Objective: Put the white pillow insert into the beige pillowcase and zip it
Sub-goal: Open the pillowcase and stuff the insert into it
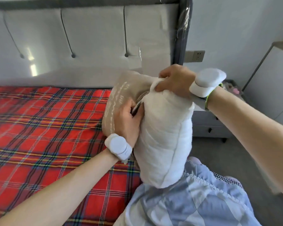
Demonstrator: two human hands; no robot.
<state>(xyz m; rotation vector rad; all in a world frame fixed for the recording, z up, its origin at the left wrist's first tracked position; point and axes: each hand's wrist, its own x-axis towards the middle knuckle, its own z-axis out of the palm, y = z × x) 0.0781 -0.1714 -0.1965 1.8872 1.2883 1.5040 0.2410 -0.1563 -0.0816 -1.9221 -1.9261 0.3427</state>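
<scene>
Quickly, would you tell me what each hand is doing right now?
Left hand: grips the beige pillowcase.
Right hand: grips the white pillow insert.

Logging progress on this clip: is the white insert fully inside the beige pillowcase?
No, most of the white insert is outside the beige pillowcase, gripped by the right hand.

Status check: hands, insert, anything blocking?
Left hand grips beige pillowcase at its opening. Right hand grips white pillow insert top corner. Insert mostly outside case. Nothing seen blocking.
</scene>
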